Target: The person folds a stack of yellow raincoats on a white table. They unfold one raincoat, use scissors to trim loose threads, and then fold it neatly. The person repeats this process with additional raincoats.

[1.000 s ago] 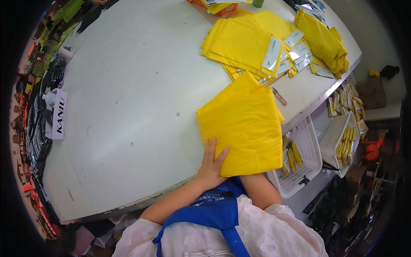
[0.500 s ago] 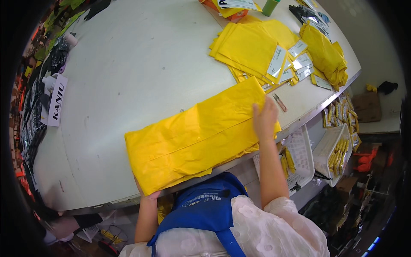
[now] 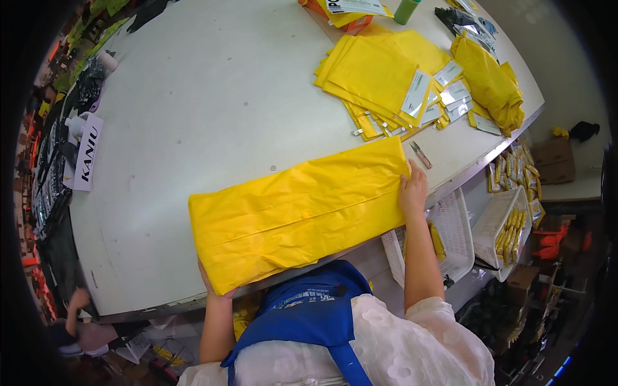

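At the table's (image 3: 161,141) near edge, the left hand (image 3: 210,284) is partly hidden under the folded yellow cloth (image 3: 299,215), its grip impossible to tell; the right hand (image 3: 414,192) has settled, holding the right end, apparently steadying the strip, near the yellow pouches (image 3: 373,74) beyond.

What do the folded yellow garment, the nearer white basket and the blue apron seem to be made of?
The folded yellow garment looks like thin coated synthetic, perhaps waterproof fabric: slight sheen, crinkly creases. The nearer white basket seems smooth moulded plastic, given its evenly perforated walls. The blue apron is probably woven cloth, fairly matte with soft folds; the fibre can't be told.
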Demonstrator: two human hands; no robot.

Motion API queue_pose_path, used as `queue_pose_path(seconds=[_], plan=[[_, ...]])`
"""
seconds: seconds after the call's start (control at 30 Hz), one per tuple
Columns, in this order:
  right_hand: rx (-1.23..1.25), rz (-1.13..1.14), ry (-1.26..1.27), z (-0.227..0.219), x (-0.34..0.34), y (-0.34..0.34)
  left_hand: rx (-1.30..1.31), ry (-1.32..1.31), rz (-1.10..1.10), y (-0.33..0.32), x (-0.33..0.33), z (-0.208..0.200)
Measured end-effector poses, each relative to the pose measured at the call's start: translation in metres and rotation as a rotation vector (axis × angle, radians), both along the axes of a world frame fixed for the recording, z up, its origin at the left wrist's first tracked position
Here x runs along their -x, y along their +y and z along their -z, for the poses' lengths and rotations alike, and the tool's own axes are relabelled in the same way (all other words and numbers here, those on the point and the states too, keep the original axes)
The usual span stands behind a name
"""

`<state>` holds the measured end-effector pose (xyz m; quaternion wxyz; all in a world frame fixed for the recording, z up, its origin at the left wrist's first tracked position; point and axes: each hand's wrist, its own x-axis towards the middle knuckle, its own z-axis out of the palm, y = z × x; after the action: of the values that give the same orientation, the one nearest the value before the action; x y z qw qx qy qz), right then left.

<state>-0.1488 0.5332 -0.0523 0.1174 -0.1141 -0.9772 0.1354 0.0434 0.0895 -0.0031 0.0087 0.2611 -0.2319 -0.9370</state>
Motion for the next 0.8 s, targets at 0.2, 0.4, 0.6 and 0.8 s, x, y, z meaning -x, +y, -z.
queue_pose_path(seconds=[0.2,0.4,0.6,0.8], plan=[[0.228,-0.104,-0.053,0.010,-0.001,0.003,0.301,0.154,0.369,0.038,0.027,-0.066],[0.838,-0.092,-0.097,0.021,0.008,0.016,1.625,0.743,0.813,0.184,0.128,-0.065],[1.725,0.183,-0.328,-0.016,0.007,0.039,2.019,0.724,1.077,0.246,0.147,-0.016],[1.132,-0.190,-0.232,-0.001,0.013,0.038,2.106,0.658,0.794,0.164,0.114,-0.017]])
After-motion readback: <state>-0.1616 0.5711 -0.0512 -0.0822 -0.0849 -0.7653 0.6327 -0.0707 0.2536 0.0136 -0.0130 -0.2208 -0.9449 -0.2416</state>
